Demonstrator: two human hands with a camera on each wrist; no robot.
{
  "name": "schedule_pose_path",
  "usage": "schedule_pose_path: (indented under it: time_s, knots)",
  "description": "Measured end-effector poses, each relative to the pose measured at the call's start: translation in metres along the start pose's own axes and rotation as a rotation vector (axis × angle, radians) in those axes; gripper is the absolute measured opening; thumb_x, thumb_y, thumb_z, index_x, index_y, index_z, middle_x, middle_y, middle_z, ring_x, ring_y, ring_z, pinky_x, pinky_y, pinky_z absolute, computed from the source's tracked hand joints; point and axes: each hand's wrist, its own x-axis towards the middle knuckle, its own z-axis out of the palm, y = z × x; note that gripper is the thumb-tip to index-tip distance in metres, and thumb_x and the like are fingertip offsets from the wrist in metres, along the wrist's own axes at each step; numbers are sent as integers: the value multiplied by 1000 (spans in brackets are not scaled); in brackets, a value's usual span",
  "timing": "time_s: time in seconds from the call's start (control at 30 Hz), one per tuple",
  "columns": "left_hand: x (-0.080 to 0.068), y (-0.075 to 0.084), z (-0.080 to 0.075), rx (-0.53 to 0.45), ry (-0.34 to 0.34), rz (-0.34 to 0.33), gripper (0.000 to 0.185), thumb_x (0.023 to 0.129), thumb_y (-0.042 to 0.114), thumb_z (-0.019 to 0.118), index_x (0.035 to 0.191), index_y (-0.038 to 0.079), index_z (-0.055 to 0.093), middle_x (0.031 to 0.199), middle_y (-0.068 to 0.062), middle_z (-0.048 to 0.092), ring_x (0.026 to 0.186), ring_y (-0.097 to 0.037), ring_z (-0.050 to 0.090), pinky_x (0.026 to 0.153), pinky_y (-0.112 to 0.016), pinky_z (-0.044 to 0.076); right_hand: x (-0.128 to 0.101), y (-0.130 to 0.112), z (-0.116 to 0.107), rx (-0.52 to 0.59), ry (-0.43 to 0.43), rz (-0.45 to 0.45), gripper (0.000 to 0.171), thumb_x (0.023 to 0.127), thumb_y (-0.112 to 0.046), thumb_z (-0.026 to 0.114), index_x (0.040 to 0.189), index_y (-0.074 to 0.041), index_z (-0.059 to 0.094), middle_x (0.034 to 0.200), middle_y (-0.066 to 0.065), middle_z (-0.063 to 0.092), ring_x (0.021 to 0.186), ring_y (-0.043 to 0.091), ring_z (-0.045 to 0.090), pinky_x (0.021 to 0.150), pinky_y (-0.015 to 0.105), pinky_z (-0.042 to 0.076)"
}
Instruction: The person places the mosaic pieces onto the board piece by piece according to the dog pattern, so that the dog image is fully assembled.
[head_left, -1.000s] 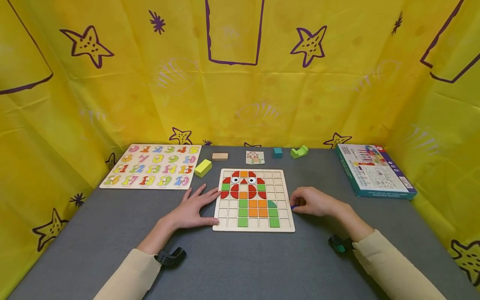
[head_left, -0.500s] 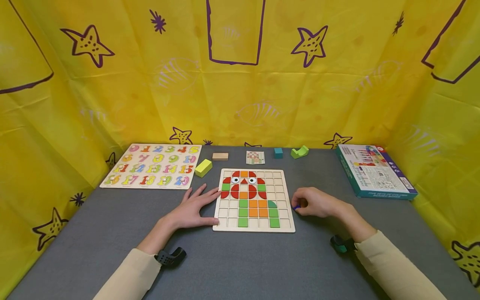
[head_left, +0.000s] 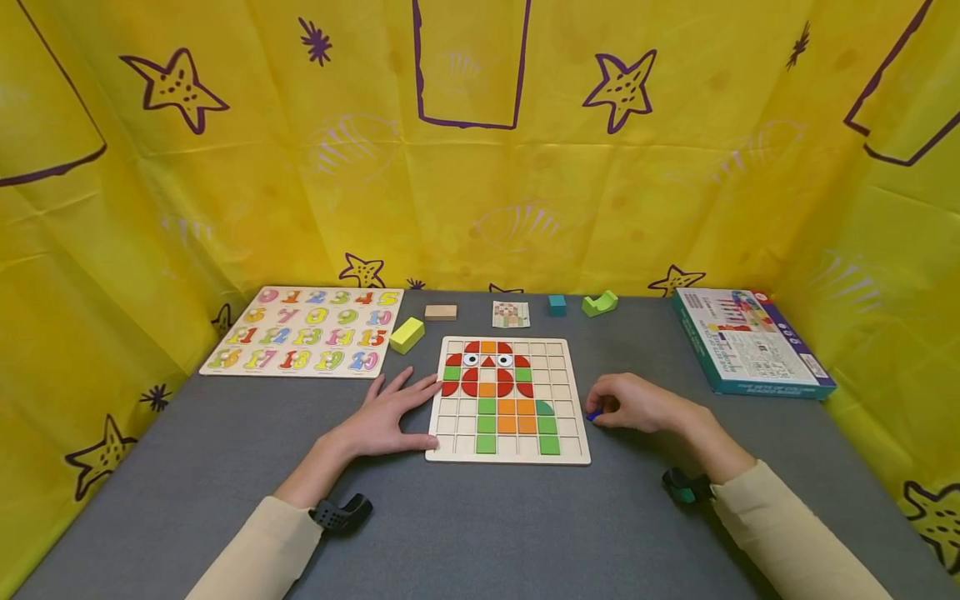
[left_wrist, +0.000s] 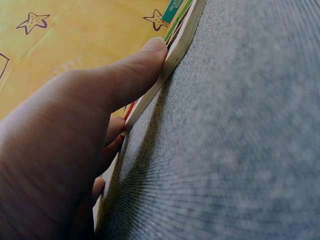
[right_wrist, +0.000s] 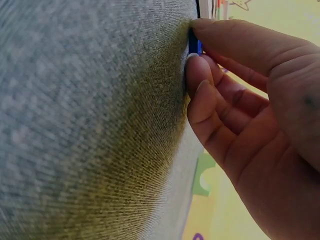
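Observation:
A wooden grid board (head_left: 558,389) lies flat in the middle of the head view. Red, orange and green tiles on it form a figure with two round eyes. My left hand (head_left: 381,423) rests at the board's left side, fingers spread, with thumb and fingertips touching its edge. In the left wrist view the thumb lies against the board's pale rim (left_wrist: 182,52). Just right of the board, my right hand (head_left: 636,402) pinches a small blue tile (right_wrist: 194,45) between thumb and fingertips, close to the grey tabletop. Most of the blue tile is hidden by the fingers.
A number puzzle (head_left: 315,327) lies at the back left beside a yellow block (head_left: 407,336). Behind the board are a wooden block (head_left: 440,312), a picture card (head_left: 511,314), a teal cube (head_left: 557,306) and a green curved block (head_left: 600,304). A game box (head_left: 750,342) sits right.
My right hand has shifted slightly to the right, away from the board, with the blue tile in its pinch. The left hand and the board stay put.

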Motion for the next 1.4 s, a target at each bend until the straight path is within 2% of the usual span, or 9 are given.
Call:
schedule_pose_path:
  time_s: [0.3,0.73,1.1,1.4]
  knots:
    - [-1,-1,0,-5,0,2,95,83,70,68,158,22,37,163,2,31,152,-39,8,111,-70,-6,2,0,1,4,17,-38,8,91,-10,76,95,-14,71,87,-7,59,78,11,55,70,27,50]
    - [-1,-1,0,-1,4,4,95,83,70,68,159,22,37,163,2,31,152,-39,8,111,-70,-6,23,-18,3,33,38,-61,8,92,-16,76,98,-16,72,86,-8,58,78,12,55,70,27,49]
    - [-2,-1,1,2,11,17,95,83,71,67,159,22,37,163,2,31,152,-40,9,111,-70,-5,32,-19,6,30,-17,-70,7,92,-12,75,98,-14,72,91,-6,58,80,11,55,72,27,50]
    - [-1,-2,1,-1,9,23,94,83,70,67,159,22,37,163,2,30,152,-39,8,111,-69,-5,33,-15,5,37,-33,-122,8,93,-13,75,100,-14,73,94,-6,59,81,11,55,73,28,49]
